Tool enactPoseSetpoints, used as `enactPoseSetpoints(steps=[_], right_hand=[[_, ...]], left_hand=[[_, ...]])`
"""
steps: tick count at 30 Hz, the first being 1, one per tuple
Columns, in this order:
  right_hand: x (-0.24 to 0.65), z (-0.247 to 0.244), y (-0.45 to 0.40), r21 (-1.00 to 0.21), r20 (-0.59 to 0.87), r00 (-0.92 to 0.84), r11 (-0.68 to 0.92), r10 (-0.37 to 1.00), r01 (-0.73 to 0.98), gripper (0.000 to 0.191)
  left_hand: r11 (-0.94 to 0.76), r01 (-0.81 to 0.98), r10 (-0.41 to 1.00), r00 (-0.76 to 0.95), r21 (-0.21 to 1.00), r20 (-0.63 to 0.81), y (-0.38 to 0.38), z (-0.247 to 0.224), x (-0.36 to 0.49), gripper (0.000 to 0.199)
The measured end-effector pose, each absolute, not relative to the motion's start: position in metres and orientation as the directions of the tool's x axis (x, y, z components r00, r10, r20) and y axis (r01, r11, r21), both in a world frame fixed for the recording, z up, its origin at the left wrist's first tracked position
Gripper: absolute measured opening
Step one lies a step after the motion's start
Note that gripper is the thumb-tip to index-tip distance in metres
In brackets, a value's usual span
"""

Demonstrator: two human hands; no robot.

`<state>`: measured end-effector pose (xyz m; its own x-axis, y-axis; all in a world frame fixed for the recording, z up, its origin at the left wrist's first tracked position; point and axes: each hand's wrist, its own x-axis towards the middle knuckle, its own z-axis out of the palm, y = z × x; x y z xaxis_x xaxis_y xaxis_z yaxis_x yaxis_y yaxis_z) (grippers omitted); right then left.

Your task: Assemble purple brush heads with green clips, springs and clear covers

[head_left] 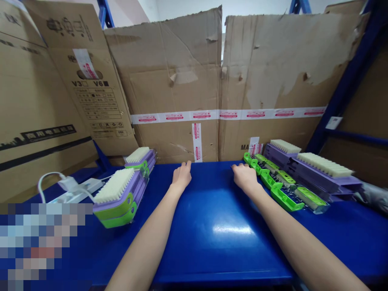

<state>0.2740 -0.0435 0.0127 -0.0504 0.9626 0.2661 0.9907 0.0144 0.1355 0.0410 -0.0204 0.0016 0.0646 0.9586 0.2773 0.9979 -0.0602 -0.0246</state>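
Observation:
My left hand (182,176) rests near the back edge of the blue table (206,242), its fingers partly stretched forward and nothing visible in them. Across from it, my right hand (245,176) has its fingers curled together; a tiny dark spot shows at their tips, too small to name. Right beside that hand runs a row of bright green plastic parts (286,198), with clear-cased pieces with yellow-green tops (311,197) alongside. Purple and green blocks with cream bristles (115,186) stand to the left of my left hand.
Purple blocks with bristle tops (324,165) stand at the right, near a grey plastic bag (374,196). A white power strip (80,190) with a plugged-in charger (68,183) lies at the left. Cardboard sheets (176,89) wall the back. Blue rack posts (339,89) flank the table.

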Motion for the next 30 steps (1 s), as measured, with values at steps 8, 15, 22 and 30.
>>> enactPoseSetpoints(steps=[8, 15, 22, 30], right_hand=[[0.255, 0.011, -0.047, 0.039, 0.199, -0.205, 0.201, 0.958, 0.979, 0.032], [0.242, -0.002, -0.05, 0.014, 0.126, -0.318, 0.318, 0.94, 0.948, 0.04], [0.245, -0.001, -0.048, -0.025, 0.133, -0.283, 0.289, 0.95, 0.957, 0.039], [0.259, -0.004, -0.036, -0.001, 0.292, -0.127, 0.133, 0.948, 0.991, 0.032]], left_hand=[[-0.074, 0.997, 0.971, 0.08, -0.037, 0.227, -0.02, -0.001, 0.043, 0.037], [-0.078, 0.996, 0.978, 0.086, -0.05, 0.192, -0.022, 0.001, 0.044, 0.032], [-0.074, 0.996, 0.979, 0.083, -0.054, 0.185, -0.022, 0.0, 0.045, 0.032], [-0.079, 0.995, 0.979, 0.09, -0.062, 0.185, -0.021, 0.0, 0.046, 0.034]])
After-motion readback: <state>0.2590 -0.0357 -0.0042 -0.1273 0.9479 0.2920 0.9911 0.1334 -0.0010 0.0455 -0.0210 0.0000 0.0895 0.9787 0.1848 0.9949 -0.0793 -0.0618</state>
